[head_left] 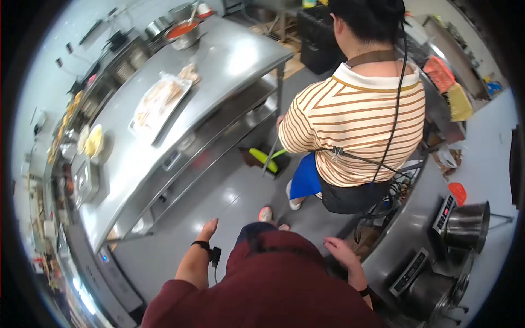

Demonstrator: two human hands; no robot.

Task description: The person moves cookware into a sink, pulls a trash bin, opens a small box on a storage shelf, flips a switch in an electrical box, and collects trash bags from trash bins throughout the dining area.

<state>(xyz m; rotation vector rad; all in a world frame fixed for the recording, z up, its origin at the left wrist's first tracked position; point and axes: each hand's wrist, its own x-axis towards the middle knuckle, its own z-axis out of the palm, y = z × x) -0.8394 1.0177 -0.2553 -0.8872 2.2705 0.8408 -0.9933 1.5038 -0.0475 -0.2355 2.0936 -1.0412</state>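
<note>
Steel worktable near left hand, grip half-curled, contents unclear; right hand near counter, grip loosely spread, empty.

Commercial-style kitchen in wide, curved view, with black margins at the corners. Upper left: pale wall with small dark fittings. Centre: smooth grey floor, thinly jointed, with soft patches of reflected light. Left to upper centre: long stainless-steel tabletop on metal legs, with bright glare toward the far end and a lower shelf beneath. Left edge: crowded steel units, partly blurred. Lower right: second tabletop, also steel, with two dark control panels, red digits lit on the upper. Far right: pale, flat surface, wall or panel unclear. Lower left: white streak of reflected light.
</note>
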